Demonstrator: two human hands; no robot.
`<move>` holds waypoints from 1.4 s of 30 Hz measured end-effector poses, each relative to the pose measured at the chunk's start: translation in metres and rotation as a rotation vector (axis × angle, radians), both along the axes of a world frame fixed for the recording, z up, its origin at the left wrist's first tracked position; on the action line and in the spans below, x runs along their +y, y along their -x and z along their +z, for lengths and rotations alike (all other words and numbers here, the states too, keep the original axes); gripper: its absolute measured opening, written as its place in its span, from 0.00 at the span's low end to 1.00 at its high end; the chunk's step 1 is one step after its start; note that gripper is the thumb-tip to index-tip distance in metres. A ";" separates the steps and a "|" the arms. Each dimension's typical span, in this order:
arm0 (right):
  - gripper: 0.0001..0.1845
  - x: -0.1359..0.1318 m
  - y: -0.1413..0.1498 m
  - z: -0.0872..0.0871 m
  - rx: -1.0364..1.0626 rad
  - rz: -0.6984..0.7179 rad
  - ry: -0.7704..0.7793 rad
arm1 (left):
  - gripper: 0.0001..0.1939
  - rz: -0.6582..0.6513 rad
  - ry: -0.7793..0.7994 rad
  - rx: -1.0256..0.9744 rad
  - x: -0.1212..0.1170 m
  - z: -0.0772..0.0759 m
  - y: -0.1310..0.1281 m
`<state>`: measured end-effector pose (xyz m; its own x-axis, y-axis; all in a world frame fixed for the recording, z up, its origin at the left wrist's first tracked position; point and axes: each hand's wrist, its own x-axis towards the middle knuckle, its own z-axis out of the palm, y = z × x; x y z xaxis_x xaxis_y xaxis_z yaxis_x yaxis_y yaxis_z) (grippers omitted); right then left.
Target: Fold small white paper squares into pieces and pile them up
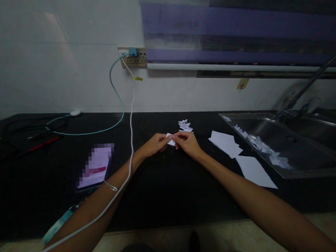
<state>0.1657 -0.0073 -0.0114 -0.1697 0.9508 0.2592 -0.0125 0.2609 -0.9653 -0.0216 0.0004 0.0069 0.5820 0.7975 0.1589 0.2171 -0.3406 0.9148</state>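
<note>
Both hands pinch one small paper over a dark counter

Nearest to us, below the counter's [165, 193] front edge, we see a strip of pale floor [273, 233]. The two bare forearms reach forward from the bottom corners and slant inward until the hands nearly meet. A white cord [131, 135] crosses in front of the left forearm, and beside that arm we find a teal strap [57, 226] and, a little farther on, a phone [99, 166] with a blurred screen. To the right of the right forearm lies a large paper sheet [255, 170].

Ahead, at the middle of the counter, the left hand [155, 144] and the right hand [188, 143] face each other. Each is closed on the small paper [171, 143], thumb on top and fingers curled beneath, the thumb tips close together. We cannot tell whether the hands rest on the counter or hover just over it.

On the right we see a fan of paper sheets [224, 142], then a row of folded papers [265, 149] along the near rim of the sink [298, 175]. Just beyond the right hand sits a smaller group of folded papers [185, 125]. Farther left lies a red pen-like thing [44, 143]. At the back, a teal cable [112, 82] and the white cord lead to a socket strip [139, 62] on the wall [57, 71], beside a purple blind [180, 19].
</note>
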 end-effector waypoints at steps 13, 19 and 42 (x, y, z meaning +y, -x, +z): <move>0.28 -0.003 0.002 0.001 0.139 0.089 -0.008 | 0.29 0.019 -0.034 -0.053 0.005 0.000 0.004; 0.25 -0.001 0.000 0.002 0.147 0.083 -0.059 | 0.24 0.035 0.024 -0.191 0.008 -0.001 0.004; 0.18 -0.006 0.003 0.004 0.042 0.010 -0.091 | 0.23 0.112 0.102 -0.231 0.010 -0.003 0.002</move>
